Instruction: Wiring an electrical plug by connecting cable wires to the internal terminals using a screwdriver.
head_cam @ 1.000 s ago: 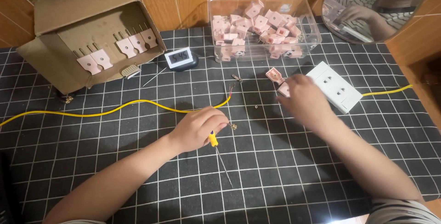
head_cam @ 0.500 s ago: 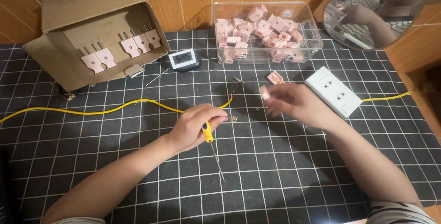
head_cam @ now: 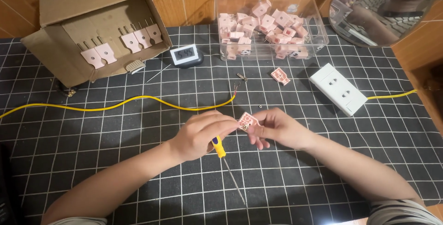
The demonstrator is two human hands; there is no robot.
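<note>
My right hand (head_cam: 277, 128) pinches a small pink plug piece (head_cam: 248, 121) at the middle of the gridded black mat. My left hand (head_cam: 203, 135) meets it from the left, its fingertips touching the piece while it grips a yellow-handled screwdriver (head_cam: 218, 146) whose thin shaft points down toward me. A second pink plug piece (head_cam: 280, 76) lies on the mat farther back. The bare-ended yellow wire (head_cam: 138, 100) runs from the left edge to just behind my hands.
A clear bin (head_cam: 318, 31) of several pink plug parts stands at the back. A tipped cardboard box (head_cam: 55, 50) with pink plugs sits back left, a small digital clock (head_cam: 187, 55) beside it. A white socket block (head_cam: 338, 89) lies right, a round mirror (head_cam: 383, 8) behind it.
My right hand has come back from near the socket block toward the middle with a pink piece. My left hand with the screwdriver has closed in on it.
</note>
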